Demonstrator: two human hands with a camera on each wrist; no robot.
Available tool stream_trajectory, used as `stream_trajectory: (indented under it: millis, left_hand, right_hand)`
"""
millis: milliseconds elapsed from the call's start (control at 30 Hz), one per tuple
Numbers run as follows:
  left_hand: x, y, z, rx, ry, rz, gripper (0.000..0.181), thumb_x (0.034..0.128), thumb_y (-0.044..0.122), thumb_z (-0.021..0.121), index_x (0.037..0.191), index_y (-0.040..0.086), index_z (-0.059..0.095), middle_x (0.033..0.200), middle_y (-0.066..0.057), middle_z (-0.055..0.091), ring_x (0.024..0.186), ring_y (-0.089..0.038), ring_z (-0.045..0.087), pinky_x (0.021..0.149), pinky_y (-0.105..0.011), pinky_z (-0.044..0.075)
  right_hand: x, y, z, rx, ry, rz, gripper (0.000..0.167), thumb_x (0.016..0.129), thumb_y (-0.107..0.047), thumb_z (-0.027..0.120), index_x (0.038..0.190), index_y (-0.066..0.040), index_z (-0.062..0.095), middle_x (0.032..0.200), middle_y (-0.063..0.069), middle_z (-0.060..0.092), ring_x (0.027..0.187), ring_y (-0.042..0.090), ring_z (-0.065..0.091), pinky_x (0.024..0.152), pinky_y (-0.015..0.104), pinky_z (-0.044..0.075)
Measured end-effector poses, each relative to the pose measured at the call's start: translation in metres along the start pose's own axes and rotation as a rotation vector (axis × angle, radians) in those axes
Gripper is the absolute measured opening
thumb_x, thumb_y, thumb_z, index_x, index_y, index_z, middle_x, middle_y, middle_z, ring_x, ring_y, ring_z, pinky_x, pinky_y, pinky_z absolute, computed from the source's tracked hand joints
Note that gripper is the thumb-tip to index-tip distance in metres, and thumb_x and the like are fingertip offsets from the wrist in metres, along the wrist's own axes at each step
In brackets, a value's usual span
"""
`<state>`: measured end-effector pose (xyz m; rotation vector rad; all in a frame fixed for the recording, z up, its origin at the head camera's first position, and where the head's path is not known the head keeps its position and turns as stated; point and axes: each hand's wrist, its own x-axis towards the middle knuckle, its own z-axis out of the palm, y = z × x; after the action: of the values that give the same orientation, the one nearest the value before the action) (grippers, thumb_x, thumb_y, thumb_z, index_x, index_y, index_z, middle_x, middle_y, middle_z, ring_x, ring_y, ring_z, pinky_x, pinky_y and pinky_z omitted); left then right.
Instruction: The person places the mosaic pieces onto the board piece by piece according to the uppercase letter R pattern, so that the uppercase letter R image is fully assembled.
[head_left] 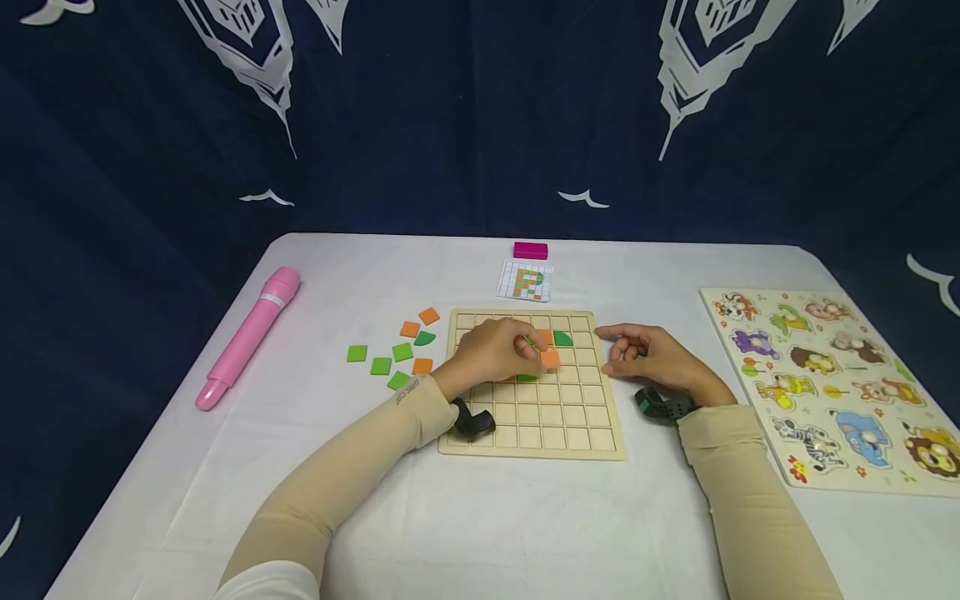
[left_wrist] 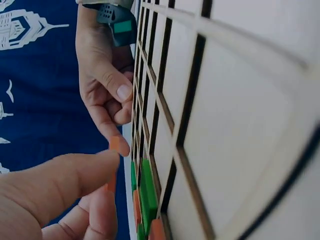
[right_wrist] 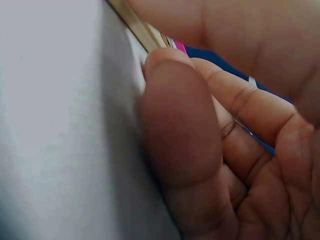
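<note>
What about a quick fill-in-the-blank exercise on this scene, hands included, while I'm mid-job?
1. The left hand pinches a tile coloured ____.
2. The right hand is at the ____ edge of the grid board.
3. The puzzle board carries pictures of ____.
4. The long object on the left side of the table is mainly coloured ____.

Missing words: orange; right; animals; pink.

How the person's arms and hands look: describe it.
Left hand and right hand wear no gloves. The left sleeve and right sleeve are tan, the left with dark markings near its cuff and white cloth higher up. The left wristband is black, the right wristband black with a green patch.
</note>
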<state>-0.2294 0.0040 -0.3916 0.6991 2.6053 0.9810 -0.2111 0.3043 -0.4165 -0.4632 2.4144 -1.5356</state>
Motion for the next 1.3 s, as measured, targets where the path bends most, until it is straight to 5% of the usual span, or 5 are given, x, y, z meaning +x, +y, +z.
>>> stream_trajectory:
  millis: [533, 900, 1133, 1300]
  left_hand:
    - [0.001, -0.003, 0.004, 0.052, -0.06, -0.005, 0.023, 0.0863, 0.027, 0.091, 0.106, 0.02, 0.082, 0.084, 0.015, 0.07, 0.078, -0.007, 0.062, 0.069, -0.028, 0.046]
    - [-0.003, 0.001, 0.001, 0.053, -0.071, 0.003, 0.037, 0.0865, 0.025, 0.091, 0.12, 0.018, 0.079, 0.085, 0.015, 0.07, 0.082, -0.007, 0.063, 0.074, -0.027, 0.047]
    - [-0.013, 0.001, -0.01, 0.023, -0.037, 0.063, 0.03, 0.0923, 0.027, 0.084, 0.121, 0.018, 0.08, 0.093, 0.014, 0.074, 0.078, -0.006, 0.063, 0.071, -0.027, 0.047]
    - [-0.023, -0.011, -0.025, -0.043, -0.021, 0.139, 0.028, 0.0982, 0.025, 0.08, 0.123, 0.011, 0.079, 0.095, 0.009, 0.074, 0.083, -0.008, 0.061, 0.074, -0.025, 0.047]
  right_hand:
    - [0.0, 0.0, -0.001, 0.015, -0.005, 0.017, 0.062, 0.092, 0.007, 0.079, 0.146, 0.019, 0.052, 0.093, 0.006, 0.065, 0.072, 0.01, 0.053, 0.066, 0.022, 0.047]
    - [0.001, 0.0, 0.0, 0.01, 0.0, 0.016, 0.062, 0.091, 0.008, 0.079, 0.146, 0.019, 0.052, 0.092, 0.007, 0.065, 0.071, 0.01, 0.053, 0.066, 0.022, 0.048]
    - [0.0, 0.0, 0.0, 0.01, 0.003, 0.012, 0.062, 0.091, 0.008, 0.079, 0.146, 0.019, 0.052, 0.092, 0.005, 0.065, 0.071, 0.01, 0.052, 0.065, 0.022, 0.046]
    - [0.0, 0.001, 0.0, 0.007, 0.001, 0.006, 0.062, 0.092, 0.007, 0.079, 0.146, 0.019, 0.052, 0.092, 0.005, 0.065, 0.071, 0.011, 0.052, 0.065, 0.022, 0.046]
